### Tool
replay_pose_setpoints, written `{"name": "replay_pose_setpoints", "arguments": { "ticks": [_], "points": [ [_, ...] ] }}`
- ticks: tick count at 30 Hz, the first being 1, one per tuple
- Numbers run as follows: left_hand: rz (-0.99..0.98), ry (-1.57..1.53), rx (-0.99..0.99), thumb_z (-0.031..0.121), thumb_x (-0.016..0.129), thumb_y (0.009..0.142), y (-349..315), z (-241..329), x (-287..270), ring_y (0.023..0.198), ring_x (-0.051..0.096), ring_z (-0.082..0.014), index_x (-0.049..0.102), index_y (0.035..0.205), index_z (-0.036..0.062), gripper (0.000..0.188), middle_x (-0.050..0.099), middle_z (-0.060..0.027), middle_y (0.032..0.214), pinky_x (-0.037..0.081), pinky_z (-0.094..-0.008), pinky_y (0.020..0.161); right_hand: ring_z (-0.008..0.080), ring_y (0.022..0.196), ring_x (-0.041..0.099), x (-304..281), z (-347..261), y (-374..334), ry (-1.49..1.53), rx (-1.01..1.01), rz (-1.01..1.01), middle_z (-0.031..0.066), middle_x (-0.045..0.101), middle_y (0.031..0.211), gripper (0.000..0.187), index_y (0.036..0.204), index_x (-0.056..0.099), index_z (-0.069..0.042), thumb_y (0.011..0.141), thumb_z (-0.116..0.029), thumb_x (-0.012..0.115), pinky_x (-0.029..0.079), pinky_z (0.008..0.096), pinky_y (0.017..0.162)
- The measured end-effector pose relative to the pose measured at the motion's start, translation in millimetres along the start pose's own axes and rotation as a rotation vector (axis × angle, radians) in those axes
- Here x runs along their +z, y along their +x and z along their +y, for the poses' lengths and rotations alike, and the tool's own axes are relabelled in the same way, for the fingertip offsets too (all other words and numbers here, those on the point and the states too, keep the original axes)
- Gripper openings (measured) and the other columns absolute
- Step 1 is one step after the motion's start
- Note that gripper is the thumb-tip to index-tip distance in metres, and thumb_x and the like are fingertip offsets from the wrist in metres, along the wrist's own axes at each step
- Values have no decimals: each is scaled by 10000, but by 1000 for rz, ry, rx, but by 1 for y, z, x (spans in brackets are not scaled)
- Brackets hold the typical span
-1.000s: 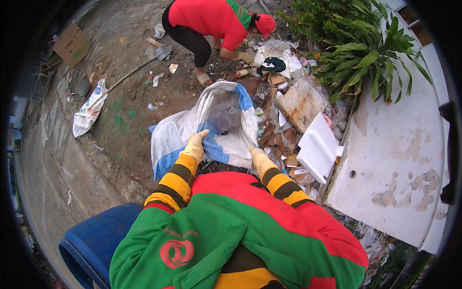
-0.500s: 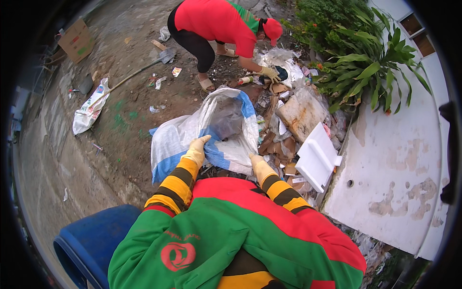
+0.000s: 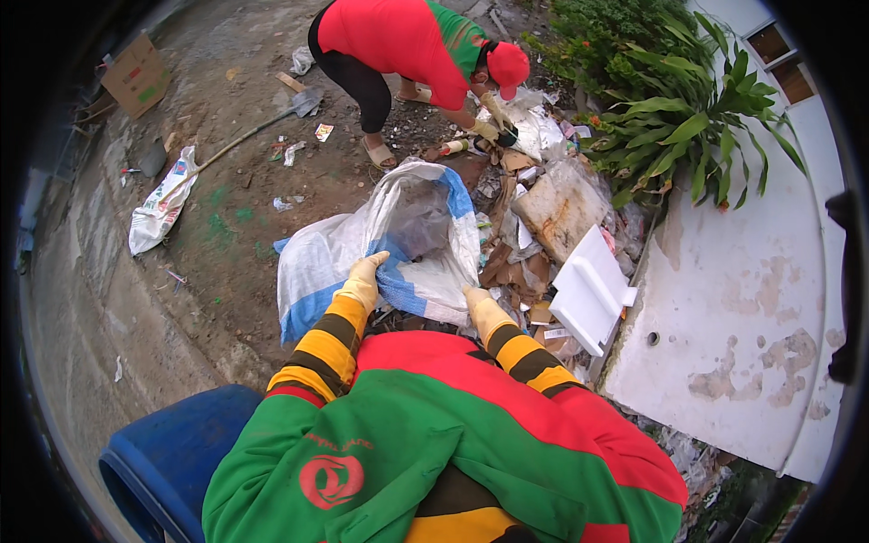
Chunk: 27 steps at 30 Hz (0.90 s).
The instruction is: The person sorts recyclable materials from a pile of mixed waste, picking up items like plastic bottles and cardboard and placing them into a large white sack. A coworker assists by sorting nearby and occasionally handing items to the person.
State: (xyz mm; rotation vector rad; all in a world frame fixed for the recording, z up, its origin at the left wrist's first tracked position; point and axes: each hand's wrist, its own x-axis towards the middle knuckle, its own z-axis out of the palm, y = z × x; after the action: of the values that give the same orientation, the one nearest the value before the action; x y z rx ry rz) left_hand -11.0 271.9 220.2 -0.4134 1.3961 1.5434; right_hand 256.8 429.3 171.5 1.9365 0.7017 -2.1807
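Note:
A large white and blue woven sack [image 3: 321, 252] lies on the ground in front of me, its mouth held wide. My left hand [image 3: 364, 274], in a pale glove, is closed on the near left of its rim. On the near right of the rim my right hand [image 3: 484, 306], gloved too, grips the edge. Clear plastic film [image 3: 419, 222] shows inside the sack. Just right of it spreads a heap of cardboard and plastic waste [image 3: 525, 271]. A white foam piece [image 3: 587, 291] and a stained pale block [image 3: 561, 208] lie on that heap.
Across the heap a person in a red cap [image 3: 509, 65] bends with gloved hands in the waste. A shovel [image 3: 253, 128] rests on a white bag [image 3: 165, 204] at left. A blue barrel [image 3: 195, 443] lies near left, a cardboard box [image 3: 136, 77] far left. A plant [image 3: 701, 127] and white wall [image 3: 724, 317] border the right.
The other person has brought both gloved hands together over the waste, and a dark item there is now mostly covered. My grip on the sack is unchanged; the view has shifted slightly.

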Motion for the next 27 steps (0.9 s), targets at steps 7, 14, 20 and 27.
{"name": "replay_pose_setpoints", "arguments": {
  "ticks": [7, 14, 20, 27],
  "points": [
    [-11, 0, -2, 186, 667, 873, 17, -7, -7, 759, 635, -256, 628, 1064, 15, 260, 668, -107, 941, 542, -374, 686, 306, 1061, 606, 1, 1, 0, 9, 0, -1, 169, 594, 1230, 475, 1270, 507, -19, 935, -349, 572, 483, 477, 894],
    [9, 32, 6, 167, 691, 839, 15, -4, -7, 751, 627, -241, 624, 1060, -19, 297, 670, -110, 936, 524, -362, 674, 305, 1051, 612, 8, -1, 6, 17, -7, -11, 167, 600, 1220, 462, 1264, 510, -22, 939, -346, 567, 489, 479, 888],
    [9, 10, 10, 153, 712, 811, 10, -2, -6, 772, 620, -237, 620, 1074, -43, 341, 664, -121, 964, 513, -358, 690, 304, 1043, 616, 9, -2, 7, 15, -11, -14, 165, 605, 1212, 452, 1259, 513, -26, 942, -343, 562, 493, 480, 882],
    [4, 6, 11, 165, 678, 859, 10, -1, -5, 683, 632, -247, 634, 1004, 6, 219, 674, -97, 881, 537, -372, 620, 302, 1034, 622, 12, -4, 6, 18, -12, -16, 162, 611, 1202, 439, 1252, 516, -29, 945, -340, 557, 499, 482, 876]
  ]
}}
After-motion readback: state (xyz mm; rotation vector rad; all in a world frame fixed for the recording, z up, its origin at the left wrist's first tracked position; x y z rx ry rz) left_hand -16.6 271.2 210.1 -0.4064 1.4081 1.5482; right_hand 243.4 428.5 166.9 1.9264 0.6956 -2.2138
